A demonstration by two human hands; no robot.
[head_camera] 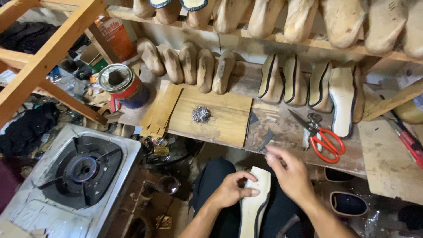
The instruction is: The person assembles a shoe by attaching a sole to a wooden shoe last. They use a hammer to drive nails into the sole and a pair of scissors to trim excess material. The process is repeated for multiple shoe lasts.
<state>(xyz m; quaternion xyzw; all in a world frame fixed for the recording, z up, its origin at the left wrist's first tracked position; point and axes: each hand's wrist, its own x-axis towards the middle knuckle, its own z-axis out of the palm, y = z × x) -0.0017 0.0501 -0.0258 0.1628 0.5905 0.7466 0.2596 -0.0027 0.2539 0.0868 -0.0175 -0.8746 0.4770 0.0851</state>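
Just below the workbench (pixel 282 132) edge, the left hand (pixel 231 190) pinches a pale shoe sole (pixel 255 207) (dark-edged) while the right hand (pixel 288 174), fingers loosely curled, touches its top, empty.

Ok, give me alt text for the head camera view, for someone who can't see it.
A seated person's left hand holds a pale shoe sole on their lap while the right hand hovers above it. The workbench ahead holds red-handled scissors, a wooden board and rows of wooden shoe lasts. A lit gas burner sits left.
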